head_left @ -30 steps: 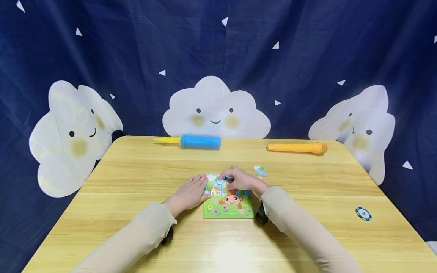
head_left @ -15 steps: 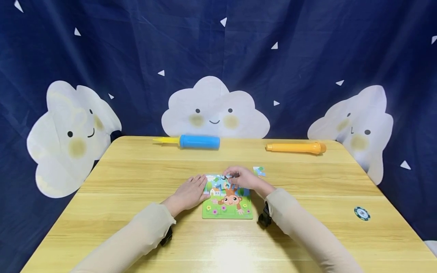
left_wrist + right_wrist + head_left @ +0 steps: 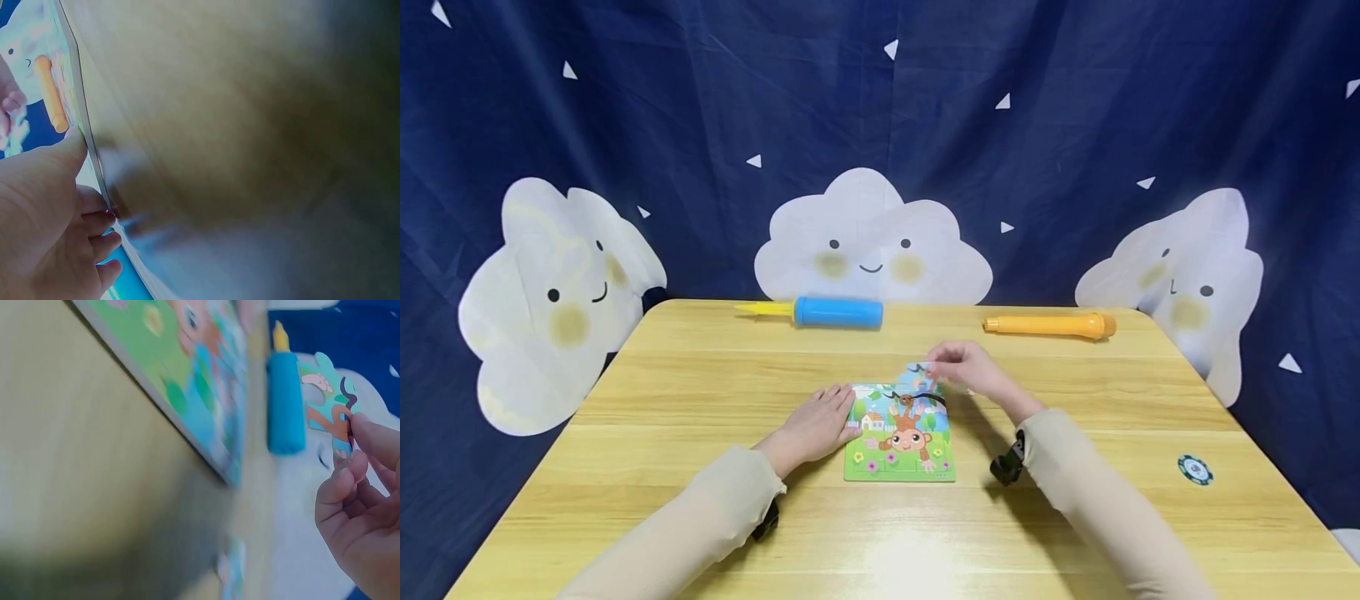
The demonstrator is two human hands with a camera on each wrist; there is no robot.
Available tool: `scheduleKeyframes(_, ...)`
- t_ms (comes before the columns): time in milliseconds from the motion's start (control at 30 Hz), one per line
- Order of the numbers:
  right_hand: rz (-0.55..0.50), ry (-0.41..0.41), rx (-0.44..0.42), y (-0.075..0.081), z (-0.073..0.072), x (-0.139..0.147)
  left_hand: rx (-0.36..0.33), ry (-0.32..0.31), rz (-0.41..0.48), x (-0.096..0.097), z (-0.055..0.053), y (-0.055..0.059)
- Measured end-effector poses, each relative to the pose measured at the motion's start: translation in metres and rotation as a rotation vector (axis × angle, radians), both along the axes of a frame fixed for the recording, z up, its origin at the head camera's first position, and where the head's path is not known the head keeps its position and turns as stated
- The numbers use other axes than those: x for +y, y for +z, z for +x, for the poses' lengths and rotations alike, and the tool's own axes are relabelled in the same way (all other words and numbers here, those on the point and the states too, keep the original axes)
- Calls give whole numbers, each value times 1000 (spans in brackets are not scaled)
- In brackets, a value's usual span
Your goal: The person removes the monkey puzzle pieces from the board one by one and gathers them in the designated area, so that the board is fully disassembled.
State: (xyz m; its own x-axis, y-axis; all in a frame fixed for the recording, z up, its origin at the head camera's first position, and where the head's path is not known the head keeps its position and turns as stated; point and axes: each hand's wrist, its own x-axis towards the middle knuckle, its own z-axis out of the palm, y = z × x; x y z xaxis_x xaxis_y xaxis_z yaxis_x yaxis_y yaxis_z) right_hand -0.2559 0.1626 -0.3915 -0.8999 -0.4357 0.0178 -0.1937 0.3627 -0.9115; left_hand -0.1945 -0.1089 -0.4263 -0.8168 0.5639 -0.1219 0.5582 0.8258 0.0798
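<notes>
The square monkey puzzle board (image 3: 895, 454) lies flat at the middle of the table. Along its left edge rests my left hand (image 3: 820, 423), fingers extended, with the thumb at the rim in the left wrist view. Just beyond the board's back right part, my right hand (image 3: 964, 367) pinches a jigsaw piece (image 3: 915, 377) between thumb and fingertips. In the right wrist view that piece (image 3: 328, 403) shows blue and green with a brown tail and a pink foot. A second jigsaw piece (image 3: 232, 569) lies on the table, mostly hidden behind my right hand in the head view.
A blue balloon pump with a yellow nozzle (image 3: 838, 312) lies at the table's back edge. To its right is an orange toy microphone (image 3: 1048, 325). A poker chip (image 3: 1195, 469) lies at the right. Behind the wooden table (image 3: 737, 367) hangs a dark blue cloud-print curtain (image 3: 700, 100).
My right hand has lifted the jigsaw piece off the upper part of the board and moved back and right with it. My left hand stays at the board's left edge.
</notes>
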Motion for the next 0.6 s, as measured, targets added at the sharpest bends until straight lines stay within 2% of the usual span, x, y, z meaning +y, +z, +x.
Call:
scheduleKeyframes(133, 2, -85, 29, 6, -4, 29, 1, 1, -3, 0, 0, -1)
scheduleKeyframes(367, 60, -215, 53, 7, -9, 82, -5, 5, -5, 1, -1, -1)
scheduleKeyframes(500, 89, -256, 40, 3, -8, 108, -12, 9, -1, 1, 0, 0)
scheduleKeyframes(600, 85, -280, -10, -2, -6, 124, -11, 6, 0, 1, 0, 1)
